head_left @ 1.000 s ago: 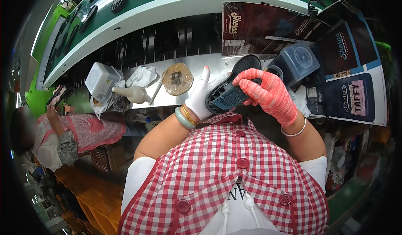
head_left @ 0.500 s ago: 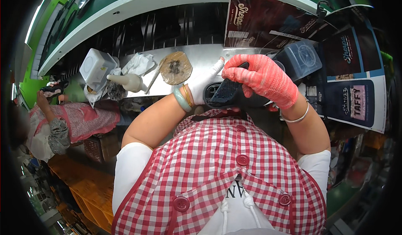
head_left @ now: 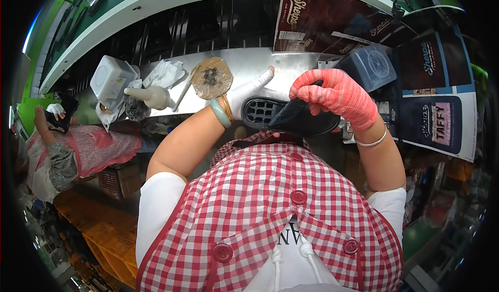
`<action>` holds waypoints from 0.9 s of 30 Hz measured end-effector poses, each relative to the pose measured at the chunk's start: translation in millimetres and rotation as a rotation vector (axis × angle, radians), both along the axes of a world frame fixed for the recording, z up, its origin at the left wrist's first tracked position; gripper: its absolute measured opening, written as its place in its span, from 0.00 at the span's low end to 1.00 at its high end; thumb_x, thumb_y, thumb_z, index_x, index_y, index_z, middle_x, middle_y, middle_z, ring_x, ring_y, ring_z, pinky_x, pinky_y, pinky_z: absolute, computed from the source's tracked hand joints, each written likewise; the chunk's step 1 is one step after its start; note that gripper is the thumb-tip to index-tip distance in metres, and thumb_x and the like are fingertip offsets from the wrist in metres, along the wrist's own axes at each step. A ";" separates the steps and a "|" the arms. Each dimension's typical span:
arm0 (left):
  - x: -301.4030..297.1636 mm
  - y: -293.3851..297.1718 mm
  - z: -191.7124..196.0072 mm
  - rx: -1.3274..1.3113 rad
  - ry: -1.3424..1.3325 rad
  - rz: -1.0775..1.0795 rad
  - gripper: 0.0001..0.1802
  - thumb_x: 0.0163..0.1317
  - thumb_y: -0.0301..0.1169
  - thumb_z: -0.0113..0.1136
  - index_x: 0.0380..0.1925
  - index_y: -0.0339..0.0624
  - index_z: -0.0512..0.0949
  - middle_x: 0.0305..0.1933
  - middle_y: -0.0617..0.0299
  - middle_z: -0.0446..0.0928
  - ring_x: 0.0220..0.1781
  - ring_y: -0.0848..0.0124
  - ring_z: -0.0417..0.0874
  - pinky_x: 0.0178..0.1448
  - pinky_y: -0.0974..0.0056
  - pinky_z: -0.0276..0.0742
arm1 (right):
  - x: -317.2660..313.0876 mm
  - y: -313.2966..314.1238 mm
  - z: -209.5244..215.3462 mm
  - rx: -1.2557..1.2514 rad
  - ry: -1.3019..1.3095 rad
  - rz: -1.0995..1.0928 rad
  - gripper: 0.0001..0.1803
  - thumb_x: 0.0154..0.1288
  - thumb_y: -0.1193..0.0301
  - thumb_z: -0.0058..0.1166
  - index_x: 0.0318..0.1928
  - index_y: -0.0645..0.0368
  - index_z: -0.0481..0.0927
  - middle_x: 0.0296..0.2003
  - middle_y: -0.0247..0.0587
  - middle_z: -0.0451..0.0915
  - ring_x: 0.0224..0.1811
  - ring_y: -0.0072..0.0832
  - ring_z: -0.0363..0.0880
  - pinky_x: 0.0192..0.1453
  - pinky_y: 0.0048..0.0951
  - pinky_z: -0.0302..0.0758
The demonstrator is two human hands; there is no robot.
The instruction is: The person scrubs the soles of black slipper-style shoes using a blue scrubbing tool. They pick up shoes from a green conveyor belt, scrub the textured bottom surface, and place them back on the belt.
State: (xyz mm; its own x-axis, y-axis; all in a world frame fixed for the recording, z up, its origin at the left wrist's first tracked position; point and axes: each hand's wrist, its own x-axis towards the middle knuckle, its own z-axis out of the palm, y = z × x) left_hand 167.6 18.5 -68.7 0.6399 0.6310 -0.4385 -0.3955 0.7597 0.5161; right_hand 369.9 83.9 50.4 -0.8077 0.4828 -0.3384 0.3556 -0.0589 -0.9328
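A black shoe sole [head_left: 319,124] with an open grid of cells at its heel end lies crosswise in front of my apron. My left hand [head_left: 248,94], in a white glove, holds its heel end from the far side and below. The thumb points away to the right, and the other fingers are mostly hidden beneath the sole. Over the sole, my right hand [head_left: 340,94] in a coral knit glove pinches a dark, flexible insole [head_left: 285,112]. One end of the insole is lifted, and its lower part rests against the sole near the grid.
On the metal bench, a round brown pad with dark residue [head_left: 212,77] lies beside a brush [head_left: 183,93], a squeeze bottle [head_left: 150,97] and a white container [head_left: 110,79]. A clear plastic box [head_left: 368,67] and printed cartons [head_left: 332,19] stand right. Another person [head_left: 78,151] works at left.
The sole has turned flatter, so more of its length and the heel grid show. My right hand has shifted slightly right and down, still pinching the insole.
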 end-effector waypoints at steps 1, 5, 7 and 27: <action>-1.0 0.3 -4.7 -0.005 -0.035 -0.019 0.54 0.55 0.73 0.32 0.60 0.29 0.63 0.60 0.48 0.68 0.58 0.64 0.72 0.63 0.62 0.65 | 4.3 0.5 -2.2 -0.003 0.000 -0.007 0.12 0.60 0.66 0.53 0.38 0.61 0.80 0.28 0.31 0.77 0.22 0.17 0.72 0.29 0.17 0.70; -9.7 2.8 -28.2 0.037 -0.146 -0.110 0.54 0.56 0.72 0.32 0.61 0.29 0.61 0.60 0.45 0.68 0.54 0.58 0.76 0.53 0.57 0.75 | 27.2 2.1 -20.3 -0.016 -0.016 -0.096 0.12 0.60 0.65 0.55 0.36 0.61 0.81 0.27 0.31 0.78 0.22 0.16 0.72 0.28 0.17 0.69; -15.1 6.9 -22.5 0.069 -0.262 -0.231 0.53 0.56 0.71 0.33 0.61 0.29 0.60 0.60 0.43 0.67 0.50 0.54 0.79 0.44 0.54 0.80 | 39.3 2.4 -24.3 0.005 -0.076 -0.141 0.12 0.60 0.65 0.55 0.36 0.61 0.81 0.26 0.31 0.78 0.22 0.15 0.73 0.28 0.16 0.69; 0.6 -67.1 -96.0 -0.278 -0.122 0.594 0.32 0.66 0.57 0.30 0.58 0.47 0.66 0.55 0.52 0.70 0.56 0.47 0.71 0.47 0.44 0.73 | 120.9 40.3 -160.1 0.211 -0.014 -1.096 0.15 0.61 0.63 0.57 0.44 0.59 0.80 0.30 0.33 0.79 0.24 0.17 0.73 0.31 0.20 0.72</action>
